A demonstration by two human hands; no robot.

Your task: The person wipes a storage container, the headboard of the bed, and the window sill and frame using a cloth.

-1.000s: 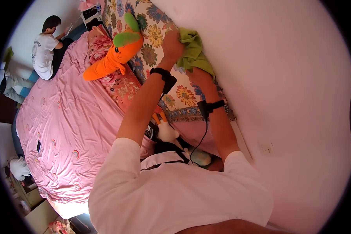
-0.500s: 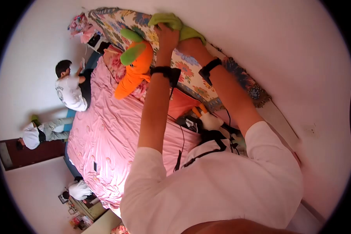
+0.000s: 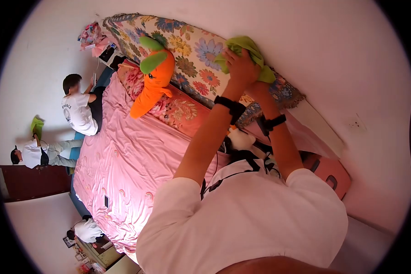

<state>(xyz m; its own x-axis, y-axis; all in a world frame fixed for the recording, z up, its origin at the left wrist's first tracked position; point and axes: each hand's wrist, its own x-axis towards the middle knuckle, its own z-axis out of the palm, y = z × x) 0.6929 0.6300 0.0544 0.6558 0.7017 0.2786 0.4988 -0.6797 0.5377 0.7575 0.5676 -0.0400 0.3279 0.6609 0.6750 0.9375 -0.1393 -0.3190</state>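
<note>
The green cloth (image 3: pixel 249 45) lies bunched against the floral cover (image 3: pixel 187 50) of the headboard, near its upper edge by the wall. My left hand (image 3: pixel 242 68) grips the cloth, its fingertips on the near side. Just beside it, my right hand (image 3: pixel 260 89) is at the cloth's lower right end, with its fingers hidden behind the cloth and my left hand. Both wrists wear black straps. An orange carrot plush (image 3: pixel 157 80) with green leaves leans on the headboard, left of my hands.
Pink bedding (image 3: pixel 123 137) and a red floral pillow (image 3: pixel 180 112) are at the left; a dark phone (image 3: pixel 106 201) lies on the bed. One person (image 3: pixel 80 109) sits at the bed's far side, another (image 3: pixel 34 153) holds green cloth, and a third (image 3: pixel 87 230) is by a cluttered desk.
Both hands and the green cloth have moved right and down along the headboard from half a second ago. The camera view has shifted, bringing a pink case into sight at right.
</note>
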